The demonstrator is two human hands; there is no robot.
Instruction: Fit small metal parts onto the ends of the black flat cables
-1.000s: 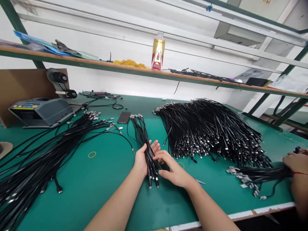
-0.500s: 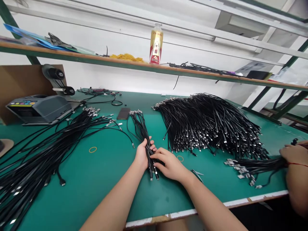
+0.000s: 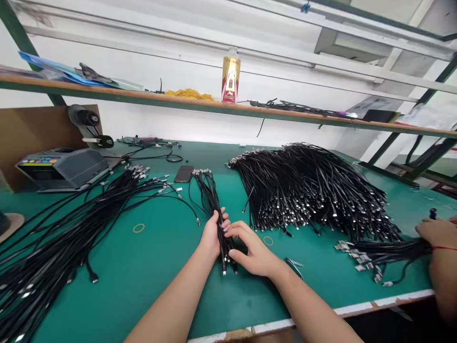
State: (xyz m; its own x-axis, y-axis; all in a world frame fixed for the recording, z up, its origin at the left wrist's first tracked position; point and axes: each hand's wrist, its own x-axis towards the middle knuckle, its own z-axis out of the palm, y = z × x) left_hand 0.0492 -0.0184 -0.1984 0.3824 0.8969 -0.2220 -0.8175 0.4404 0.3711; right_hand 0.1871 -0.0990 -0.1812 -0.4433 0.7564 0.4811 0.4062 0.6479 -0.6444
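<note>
A bundle of black cables [image 3: 208, 190] lies toward me on the green table, its near connectors below my hands. My left hand [image 3: 213, 234] is wrapped round the middle of this bundle. At the bundle's right side is my right hand [image 3: 250, 250], its fingers apart and the fingertips touching the cables near their lower ends. A phone [image 3: 183, 174] lies just left of the bundle's far end. Yellow rubber bands lie on both sides, one at the left [image 3: 139, 228] and one at the right [image 3: 268, 241].
A large pile of black cables [image 3: 303, 186] covers the right back; more cables [image 3: 82, 224] spread at left beside a grey machine [image 3: 64, 166]. Small snips [image 3: 294, 267] lie right of my hands. Another person's hand [image 3: 437, 233] holds cables at far right. A shelf [image 3: 200, 105] carries a bottle [image 3: 231, 78].
The view has tilted up slightly. My right hand's thumb and fingers have spread a little further apart at the cables; my left hand keeps its hold.
</note>
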